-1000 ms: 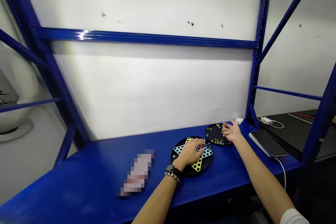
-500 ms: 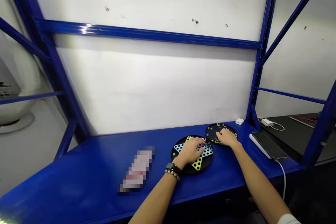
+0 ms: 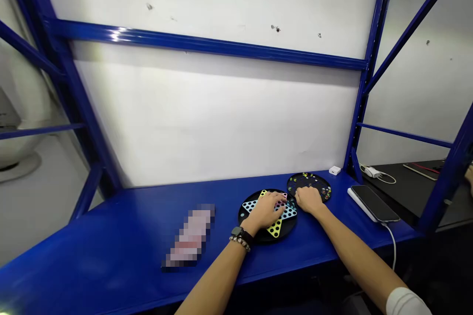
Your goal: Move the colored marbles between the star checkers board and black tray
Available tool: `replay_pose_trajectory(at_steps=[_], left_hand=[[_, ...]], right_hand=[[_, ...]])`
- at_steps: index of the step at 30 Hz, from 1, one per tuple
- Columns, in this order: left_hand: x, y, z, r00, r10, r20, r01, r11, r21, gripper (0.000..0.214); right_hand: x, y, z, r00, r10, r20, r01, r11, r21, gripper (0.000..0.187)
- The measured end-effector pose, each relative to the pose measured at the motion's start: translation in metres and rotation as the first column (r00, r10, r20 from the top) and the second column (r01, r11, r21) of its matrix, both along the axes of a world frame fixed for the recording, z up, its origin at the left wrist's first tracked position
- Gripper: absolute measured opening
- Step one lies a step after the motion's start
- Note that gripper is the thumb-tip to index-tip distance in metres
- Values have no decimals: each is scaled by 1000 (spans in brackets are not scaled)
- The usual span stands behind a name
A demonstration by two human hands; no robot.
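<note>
A round black Chinese checkers board [image 3: 246, 216] with a coloured star of holes lies on the blue table. My left hand [image 3: 266, 209], wearing a watch and a bead bracelet, rests over the middle of the star with its fingers spread. Behind and to the right is a round black tray [image 3: 295, 180] scattered with small coloured marbles [image 3: 324, 191]. My right hand [image 3: 309, 199] is at the tray's near-left edge, close to the board. Its fingers are curled together, and what they hold, if anything, is hidden. More marbles [image 3: 291, 203] show at the board's right side.
A phone [image 3: 375, 203] lies on a white box at the right, with a white cable running off the edge. A white charger [image 3: 334, 170] stands near the back. On the left is a blurred-out flat object [image 3: 190, 236]. Blue posts [image 3: 360, 108] frame the table [image 3: 121, 251].
My right hand has moved left and nearer, from over the marble tray to its edge beside the board. My left hand stays on the board. The view has shifted slightly.
</note>
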State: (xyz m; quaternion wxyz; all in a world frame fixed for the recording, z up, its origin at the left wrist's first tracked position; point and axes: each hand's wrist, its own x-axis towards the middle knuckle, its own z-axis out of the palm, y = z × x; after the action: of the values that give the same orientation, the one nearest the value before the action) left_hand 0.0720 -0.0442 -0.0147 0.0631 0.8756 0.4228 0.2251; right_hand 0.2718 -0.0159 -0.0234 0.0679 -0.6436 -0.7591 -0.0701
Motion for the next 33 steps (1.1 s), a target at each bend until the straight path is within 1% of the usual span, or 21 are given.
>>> replay_pose_trajectory(at_steps=[5, 10, 16, 17, 18, 19, 21, 22, 23, 24, 25, 27, 28, 30, 31, 33], left_hand=[[0, 0, 0, 1000, -4, -4, 4, 1000, 2, 27], [0, 0, -1, 1000, 1, 5, -1, 1000, -9, 28], [0, 0, 0, 1000, -3, 10, 3, 1000, -12, 27], [0, 0, 0, 1000, -4, 10, 4, 1000, -14, 27], [0, 0, 0, 1000, -3, 10, 3, 1000, -14, 27], [0, 0, 0, 1000, -2, 10, 3, 1000, -13, 27], [0, 0, 0, 1000, -2, 7, 2, 1000, -11, 27], [0, 0, 0, 1000, -2, 5, 2, 1000, -10, 27], [0, 0, 0, 1000, -1, 3, 1, 1000, -10, 27], [0, 0, 0, 1000, 2, 4, -2, 1000, -10, 27], [0, 0, 0, 1000, 4, 5, -4, 1000, -9, 27], [0, 0, 0, 1000, 6, 12, -6, 1000, -5, 26], [0, 0, 0, 1000, 4, 15, -4, 1000, -1, 26], [0, -1, 1, 1000, 0, 17, 0, 1000, 2, 26], [0, -1, 2, 1000, 1, 16, -1, 1000, 0, 26], [0, -2, 3, 1000, 5, 13, -5, 1000, -9, 27]], right_hand=[[-1, 2, -3, 1000, 5, -7, -5, 1000, 24, 41], [0, 3, -2, 999, 6, -52, -6, 1000, -6, 43], [5, 7, -4, 971, -47, -234, 31, 997, -73, 47], [6, 10, -5, 953, -52, -300, 29, 997, -78, 47], [8, 12, -7, 908, -61, -414, 29, 996, -82, 46], [9, 16, -7, 828, -74, -556, 32, 996, -85, 44], [12, 23, -8, 595, -96, -798, 35, 995, -94, 45], [14, 26, -7, 469, -104, -877, 29, 994, -103, 47], [17, 29, -5, 367, -109, -924, 17, 994, -111, 48], [20, 32, -3, 306, -111, -946, 3, 993, -115, 48], [24, 33, 0, 223, -118, -968, -29, 991, -127, 47], [34, 34, 7, -25, -155, -988, -131, 980, -150, 44], [40, 33, 11, -147, -187, -971, -191, 969, -157, 42], [51, 31, 17, -372, -282, -884, -312, 935, -167, 41], [55, 30, 18, -448, -331, -831, -356, 918, -174, 42], [61, 29, 20, -534, -402, -744, -408, 893, -190, 44]])
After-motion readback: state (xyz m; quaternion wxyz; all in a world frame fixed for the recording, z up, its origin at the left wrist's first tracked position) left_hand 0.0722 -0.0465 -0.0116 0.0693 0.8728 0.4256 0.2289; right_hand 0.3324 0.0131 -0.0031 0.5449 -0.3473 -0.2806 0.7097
